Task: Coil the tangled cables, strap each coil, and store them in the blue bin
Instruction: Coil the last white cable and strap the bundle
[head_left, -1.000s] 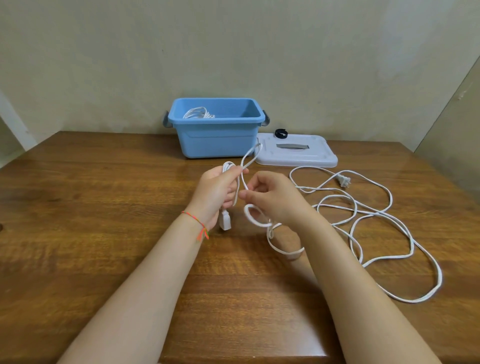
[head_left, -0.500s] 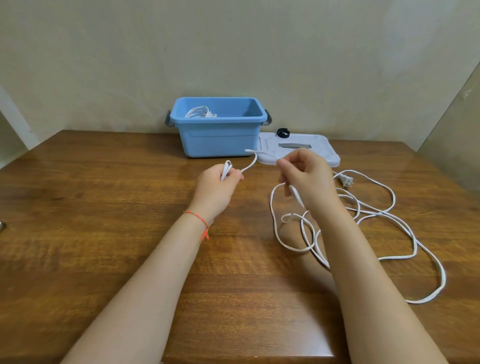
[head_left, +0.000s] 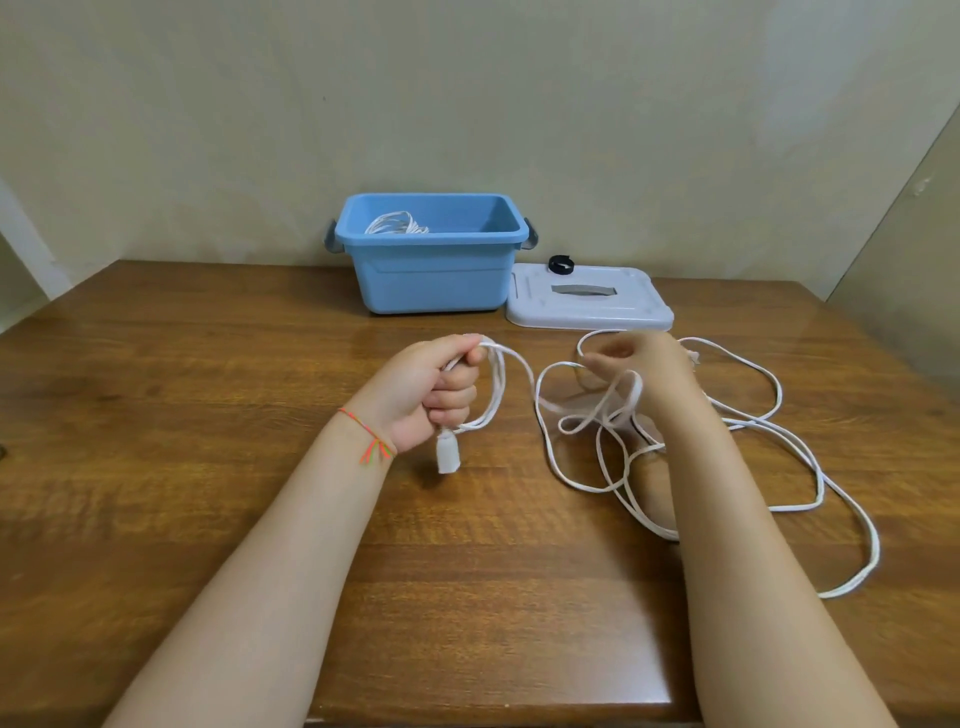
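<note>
A long white cable (head_left: 779, 431) lies in loose tangled loops on the wooden table to the right. My left hand (head_left: 434, 387) grips a small coil of it, and the white socket end (head_left: 448, 453) hangs below the fist. My right hand (head_left: 641, 366) pinches the cable farther along, lifted a little above the table. The cable's plug is hidden behind that hand. The blue bin (head_left: 431, 270) stands open at the back against the wall, with a coiled white cable (head_left: 396, 224) inside.
The bin's white lid (head_left: 587, 306) lies flat to the right of the bin, with a black strap (head_left: 560, 264) at its back edge. Walls close the back and right sides. Bare wood stretches to the left and front.
My left hand has turned so the socket end hangs down below it, with a loop added to its coil. My right hand has dropped and moved right along the cable.
</note>
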